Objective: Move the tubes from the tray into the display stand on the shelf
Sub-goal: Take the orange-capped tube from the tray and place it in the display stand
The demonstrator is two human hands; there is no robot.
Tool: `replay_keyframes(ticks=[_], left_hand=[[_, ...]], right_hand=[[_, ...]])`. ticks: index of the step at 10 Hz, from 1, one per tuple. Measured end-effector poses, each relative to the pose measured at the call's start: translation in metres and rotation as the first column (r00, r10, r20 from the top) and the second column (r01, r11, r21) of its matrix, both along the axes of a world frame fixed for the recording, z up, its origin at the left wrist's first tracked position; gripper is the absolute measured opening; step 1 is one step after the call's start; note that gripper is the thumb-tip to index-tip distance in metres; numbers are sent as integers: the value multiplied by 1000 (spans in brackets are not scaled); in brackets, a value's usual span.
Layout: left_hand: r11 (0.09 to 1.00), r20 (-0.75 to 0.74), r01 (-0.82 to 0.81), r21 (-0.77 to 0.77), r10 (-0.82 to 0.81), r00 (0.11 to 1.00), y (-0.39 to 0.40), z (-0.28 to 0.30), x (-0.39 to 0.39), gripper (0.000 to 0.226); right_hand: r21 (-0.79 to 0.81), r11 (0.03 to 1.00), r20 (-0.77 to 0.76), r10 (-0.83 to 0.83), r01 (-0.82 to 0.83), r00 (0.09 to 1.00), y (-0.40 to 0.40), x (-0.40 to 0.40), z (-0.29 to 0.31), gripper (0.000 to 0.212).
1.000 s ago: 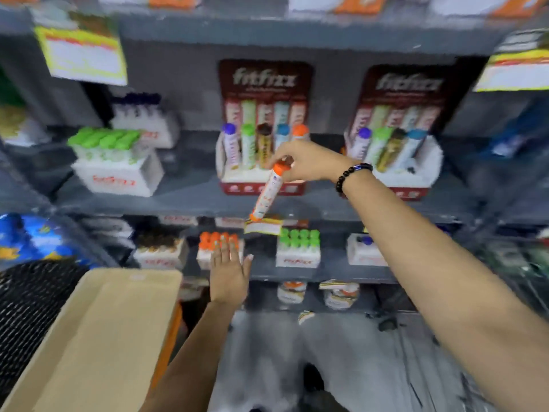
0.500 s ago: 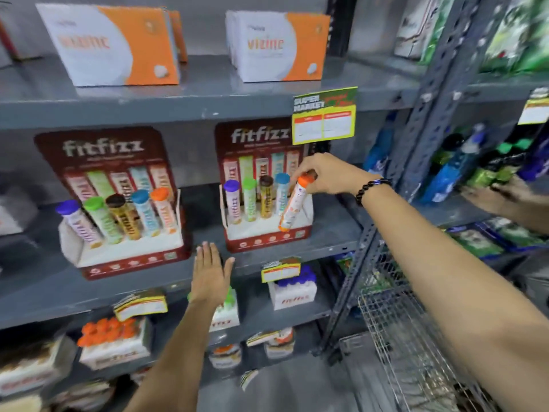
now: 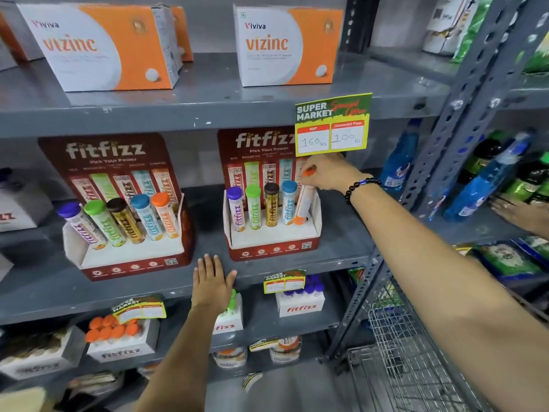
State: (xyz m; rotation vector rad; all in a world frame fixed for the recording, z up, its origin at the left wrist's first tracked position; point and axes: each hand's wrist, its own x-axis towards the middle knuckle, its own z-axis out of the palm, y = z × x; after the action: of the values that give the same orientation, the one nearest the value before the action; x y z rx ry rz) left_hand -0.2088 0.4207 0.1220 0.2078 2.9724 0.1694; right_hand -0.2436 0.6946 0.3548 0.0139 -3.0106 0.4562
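Presently, right hand point(image 3: 325, 173) grips orange-capped white tube point(image 3: 304, 205), tilted, base in stand point(image 3: 273, 239); left hand point(image 3: 212, 282) flat, fingers spread, on shelf point(image 3: 341, 242).

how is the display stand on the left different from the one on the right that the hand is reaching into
The left stand holds five tubes, all seated and untouched; the right stand has four seated, and the right hand grips the orange tube at its fifth slot. The left stand's tubes lean left; the right stand's stand nearly upright. A price tag covers the right stand's corner; the left stand's header shows whole. Both are red fitfizz stands.
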Motion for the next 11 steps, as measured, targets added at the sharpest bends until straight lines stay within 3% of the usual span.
replay_keyframes(ticks=[2, 3, 5, 7, 8, 9, 10, 11], left_hand=[[999, -22, -5, 38, 6, 1000, -1, -3, 1, 65], [999, -27, -7, 54, 8, 1000, -1, -4, 1, 65], [997, -14, -13, 70, 14, 1000, -1, -4, 0, 65], [998, -15, -11, 54, 12, 1000, -1, -6, 0, 65], [999, -13, -11, 50, 12, 1000, -1, -6, 0, 66], [999, -10, -11, 48, 11, 1000, -2, -5, 0, 66], [999, -5, -11, 43, 11, 1000, -1, -5, 1, 66], [999, -3, -10, 37, 10, 1000, -2, -4, 1, 66]], right_hand=[[27, 987, -64, -158, 160, 985, -8, -12, -5, 23], [-22, 970, -139, -243, 242, 960, -8, -16, -12, 37], [-101, 933, -115, -355, 345, 928, -7, -24, -21, 33], [-108, 927, -39, -365, 359, 930, -2, -27, -20, 27], [-208, 907, 22, -370, 366, 929, 1, -29, -20, 30], [-422, 828, 178, -324, 369, 929, 2, -28, -14, 38], [-492, 790, 259, -268, 365, 928, 4, -29, -10, 27], [-428, 828, 212, -297, 362, 931, 4, -32, -10, 31]])
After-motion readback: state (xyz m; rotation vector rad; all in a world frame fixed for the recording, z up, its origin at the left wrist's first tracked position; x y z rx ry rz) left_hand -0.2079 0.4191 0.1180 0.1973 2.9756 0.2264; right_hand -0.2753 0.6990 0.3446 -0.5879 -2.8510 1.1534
